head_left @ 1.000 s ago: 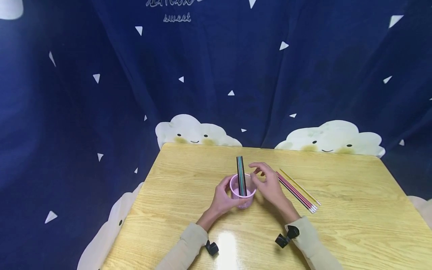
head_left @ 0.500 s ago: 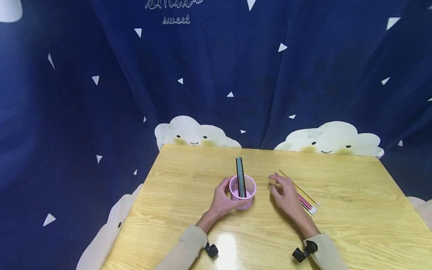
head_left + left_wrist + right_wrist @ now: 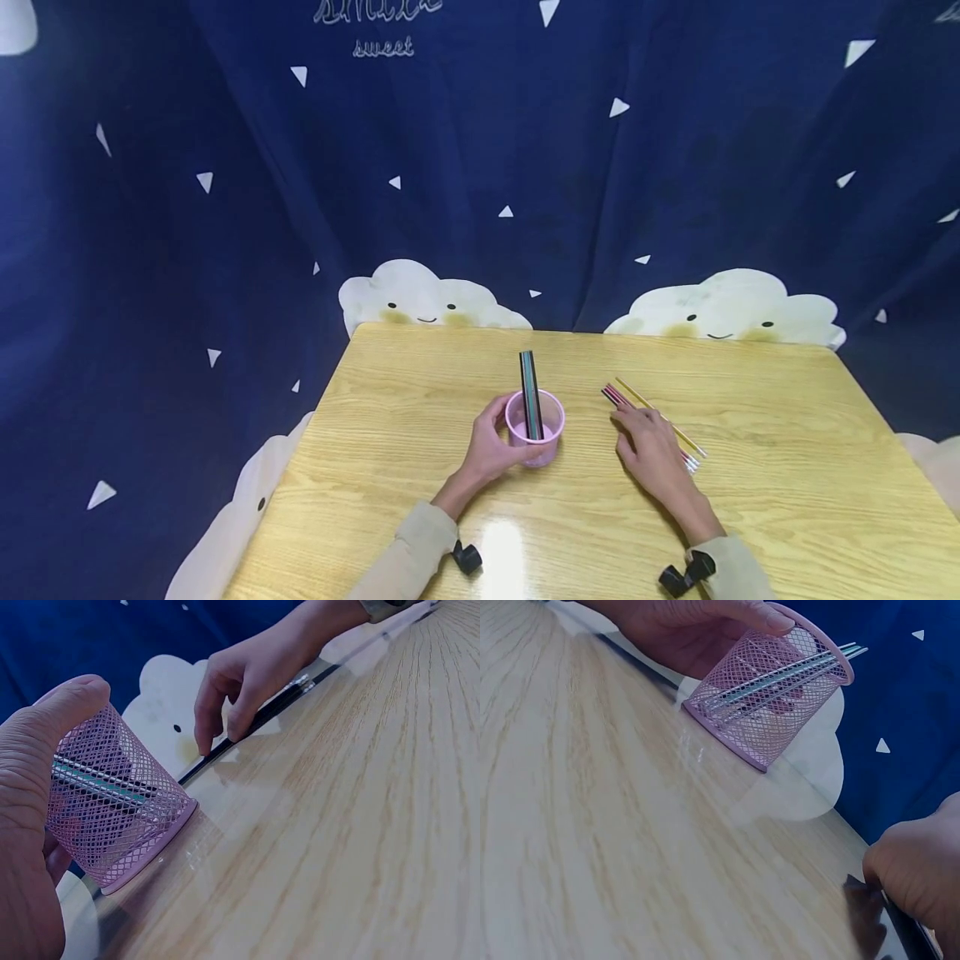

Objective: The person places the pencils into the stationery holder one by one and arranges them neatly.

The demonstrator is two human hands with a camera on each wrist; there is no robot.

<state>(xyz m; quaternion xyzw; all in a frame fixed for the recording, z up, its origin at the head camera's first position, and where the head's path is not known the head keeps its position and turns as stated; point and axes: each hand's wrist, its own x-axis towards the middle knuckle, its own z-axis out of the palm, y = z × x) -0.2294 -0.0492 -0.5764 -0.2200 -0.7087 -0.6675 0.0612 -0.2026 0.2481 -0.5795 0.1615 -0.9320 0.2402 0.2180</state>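
Note:
My left hand [image 3: 495,446] grips a pink mesh pen cup [image 3: 139,832] round its side, thumb near the rim in the left wrist view. The cup stands upright on the table. Several dark pencils with a teal one among them [image 3: 531,392] lean inside it, their upper ends above the rim. My right hand [image 3: 654,450] is to the right of the cup, fingers bent down and pinching a small bundle of red and black pencils [image 3: 617,395] lying on the table. The hand covers the bundle's middle; white-tipped ends show beyond it.
A yellow pencil [image 3: 626,387] lies just right of the bundle, partly behind the right hand. The wooden table [image 3: 420,375] ends at the back against a dark blue curtain [image 3: 480,167] printed with white clouds and triangles.
My right hand has moved from beside the cup's rim rightward and down onto the red and black pencils, whose far ends have shifted slightly left. My left hand keeps holding the cup.

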